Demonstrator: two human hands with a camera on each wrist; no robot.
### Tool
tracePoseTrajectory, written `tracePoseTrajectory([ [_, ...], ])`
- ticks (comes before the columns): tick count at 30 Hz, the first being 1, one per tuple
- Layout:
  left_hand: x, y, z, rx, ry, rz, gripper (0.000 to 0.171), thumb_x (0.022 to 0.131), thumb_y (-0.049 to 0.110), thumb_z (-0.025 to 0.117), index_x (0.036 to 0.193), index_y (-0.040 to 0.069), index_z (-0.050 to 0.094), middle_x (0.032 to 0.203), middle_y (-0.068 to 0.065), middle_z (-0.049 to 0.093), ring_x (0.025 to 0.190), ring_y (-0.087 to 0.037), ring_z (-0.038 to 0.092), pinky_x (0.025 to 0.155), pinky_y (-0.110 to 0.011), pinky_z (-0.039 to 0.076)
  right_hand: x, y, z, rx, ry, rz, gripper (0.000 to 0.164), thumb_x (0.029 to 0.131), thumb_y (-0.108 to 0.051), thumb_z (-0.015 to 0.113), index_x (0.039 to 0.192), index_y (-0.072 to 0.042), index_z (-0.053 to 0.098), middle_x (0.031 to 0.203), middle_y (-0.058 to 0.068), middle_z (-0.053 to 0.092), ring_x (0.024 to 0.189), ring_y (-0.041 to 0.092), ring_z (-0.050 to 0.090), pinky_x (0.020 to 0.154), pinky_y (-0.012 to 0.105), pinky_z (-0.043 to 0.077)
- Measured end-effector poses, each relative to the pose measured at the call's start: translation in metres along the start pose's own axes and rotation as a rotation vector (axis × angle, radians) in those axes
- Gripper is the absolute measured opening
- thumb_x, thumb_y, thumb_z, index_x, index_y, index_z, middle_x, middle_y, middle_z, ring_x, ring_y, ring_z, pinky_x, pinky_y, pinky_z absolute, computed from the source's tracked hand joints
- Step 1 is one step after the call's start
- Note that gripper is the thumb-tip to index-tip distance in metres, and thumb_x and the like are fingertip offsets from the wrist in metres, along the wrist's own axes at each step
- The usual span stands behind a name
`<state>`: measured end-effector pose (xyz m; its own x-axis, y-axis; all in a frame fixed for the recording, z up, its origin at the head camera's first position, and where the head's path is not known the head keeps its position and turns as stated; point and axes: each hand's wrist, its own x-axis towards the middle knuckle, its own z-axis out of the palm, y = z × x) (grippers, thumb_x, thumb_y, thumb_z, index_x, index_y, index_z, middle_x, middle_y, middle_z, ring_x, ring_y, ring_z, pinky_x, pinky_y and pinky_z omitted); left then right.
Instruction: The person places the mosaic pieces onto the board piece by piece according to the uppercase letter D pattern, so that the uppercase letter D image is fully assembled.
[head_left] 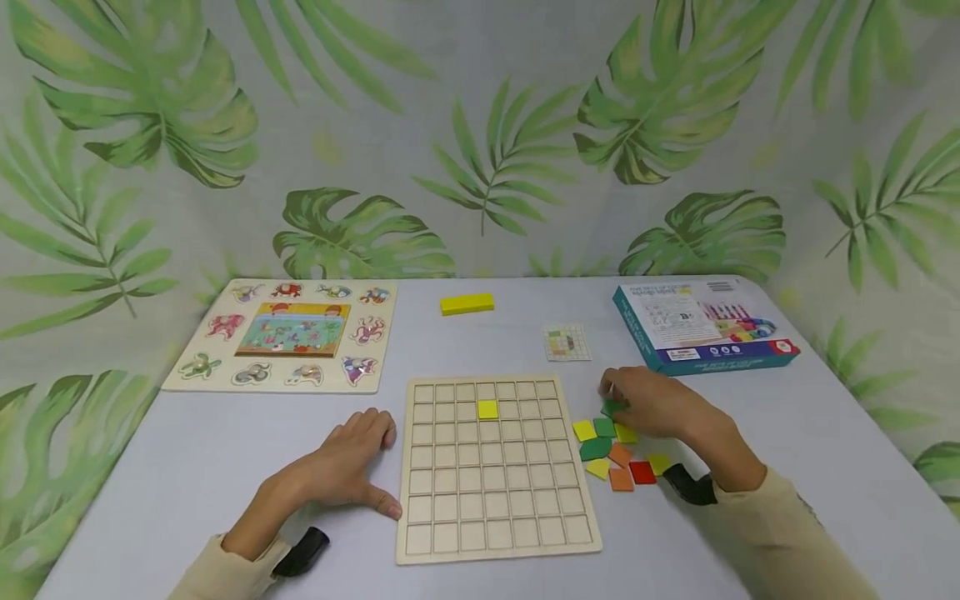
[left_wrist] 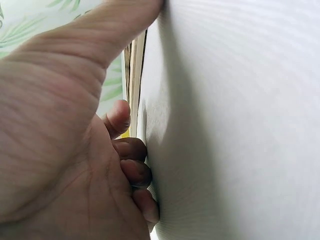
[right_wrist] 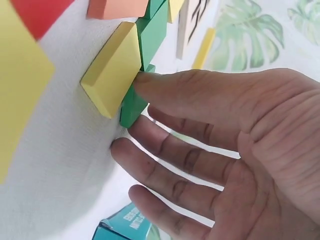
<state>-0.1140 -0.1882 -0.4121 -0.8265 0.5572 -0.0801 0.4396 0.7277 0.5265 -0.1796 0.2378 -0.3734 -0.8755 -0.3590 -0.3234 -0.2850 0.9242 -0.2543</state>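
Note:
A wooden grid board [head_left: 450,481] lies in the middle of the table, with one yellow square tile [head_left: 487,409] in its upper rows. My left hand [head_left: 352,458] rests on the table beside the board, its thumb tip at the board's left edge. In the left wrist view its fingers [left_wrist: 135,172] are loosely bent and hold nothing. To the right of the board, my right hand [head_left: 652,402] pinches a green tile [right_wrist: 132,107] between thumb and fingertips. A yellow tile [right_wrist: 112,75] lies right against the thumb tip.
Several loose tiles lie by the board's right edge, among them a red tile [head_left: 642,472] and an orange tile [head_left: 621,480]. Behind are a pattern card [head_left: 567,343], a yellow block [head_left: 467,304], a sea-animal puzzle [head_left: 367,367] and a teal box [head_left: 720,364].

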Motion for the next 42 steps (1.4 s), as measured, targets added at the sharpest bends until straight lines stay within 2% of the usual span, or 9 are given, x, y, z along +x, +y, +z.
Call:
tracePoseTrajectory([
  [3, -0.001, -0.001, 0.001, 0.005, 0.015, 0.012, 0.078, 0.059, 0.064, 0.085, 0.099, 0.015, 0.038, 0.089, 0.003, 0.032, 0.085, -0.014, 0.029, 0.072, -0.03, 0.024, 0.002, -0.002, -0.005, -0.038, 0.003, -0.038, 0.025, 0.087, -0.011, 0.074, 0.11, -0.007, 0.064, 0.093, 0.002, 0.064, 0.083, 0.018, 0.056, 0.08, 0.038, 0.054],
  [8, -0.003, -0.001, -0.002, 0.003, -0.003, -0.017, 0.078, 0.06, 0.064, 0.086, 0.098, 0.015, 0.039, 0.09, 0.002, 0.032, 0.086, -0.016, 0.029, 0.073, -0.031, 0.023, 0.011, -0.005, -0.01, -0.104, -0.01, -0.116, 0.024, 0.084, -0.012, 0.077, 0.103, -0.01, 0.064, 0.081, -0.001, 0.058, 0.077, 0.017, 0.052, 0.072, 0.032, 0.048],
  [15, -0.002, 0.001, -0.007, 0.003, -0.014, -0.025, 0.077, 0.059, 0.062, 0.087, 0.098, 0.015, 0.04, 0.09, 0.001, 0.033, 0.086, -0.016, 0.03, 0.073, -0.03, 0.024, 0.021, -0.007, -0.013, -0.115, 0.027, -0.131, 0.028, 0.081, -0.018, 0.08, 0.102, -0.011, 0.064, 0.08, 0.0, 0.057, 0.078, 0.017, 0.051, 0.069, 0.031, 0.044],
  [18, -0.001, 0.002, -0.006, -0.002, -0.02, -0.028, 0.077, 0.059, 0.061, 0.088, 0.098, 0.015, 0.041, 0.09, 0.001, 0.033, 0.086, -0.016, 0.03, 0.073, -0.031, 0.024, 0.023, -0.014, -0.014, -0.101, 0.038, -0.166, 0.028, 0.081, -0.02, 0.08, 0.102, -0.011, 0.064, 0.078, -0.001, 0.054, 0.076, 0.016, 0.051, 0.067, 0.031, 0.041],
  [23, -0.002, 0.001, -0.003, 0.011, -0.027, -0.029, 0.076, 0.059, 0.061, 0.087, 0.098, 0.015, 0.041, 0.09, 0.001, 0.033, 0.086, -0.017, 0.03, 0.074, -0.032, 0.024, 0.029, -0.031, -0.014, -0.057, 0.026, -0.224, 0.026, 0.082, -0.018, 0.078, 0.104, -0.011, 0.066, 0.083, -0.001, 0.058, 0.075, 0.015, 0.051, 0.067, 0.031, 0.042],
  [27, -0.003, 0.0, -0.001, 0.015, -0.026, -0.023, 0.075, 0.06, 0.063, 0.085, 0.098, 0.015, 0.041, 0.09, 0.001, 0.032, 0.086, -0.016, 0.03, 0.074, -0.031, 0.024, 0.036, -0.046, -0.012, -0.078, 0.042, -0.267, 0.024, 0.082, -0.014, 0.075, 0.105, -0.012, 0.067, 0.091, -0.002, 0.063, 0.078, 0.014, 0.053, 0.071, 0.032, 0.047],
  [36, -0.003, -0.003, 0.003, 0.015, 0.012, 0.008, 0.072, 0.06, 0.066, 0.083, 0.097, 0.018, 0.042, 0.09, 0.005, 0.03, 0.085, -0.014, 0.028, 0.072, -0.03, 0.023, 0.044, -0.084, -0.007, -0.142, 0.061, -0.379, 0.02, 0.084, -0.018, 0.077, 0.103, -0.013, 0.07, 0.086, -0.003, 0.065, 0.076, 0.011, 0.052, 0.072, 0.031, 0.048],
  [42, -0.001, -0.001, 0.002, 0.006, -0.013, -0.006, 0.072, 0.061, 0.063, 0.084, 0.097, 0.017, 0.042, 0.09, 0.004, 0.031, 0.085, -0.015, 0.029, 0.073, -0.03, 0.024, 0.048, -0.108, -0.003, -0.164, 0.054, -0.45, 0.022, 0.086, -0.014, 0.074, 0.107, -0.012, 0.07, 0.093, -0.001, 0.069, 0.081, 0.011, 0.057, 0.073, 0.031, 0.049],
])
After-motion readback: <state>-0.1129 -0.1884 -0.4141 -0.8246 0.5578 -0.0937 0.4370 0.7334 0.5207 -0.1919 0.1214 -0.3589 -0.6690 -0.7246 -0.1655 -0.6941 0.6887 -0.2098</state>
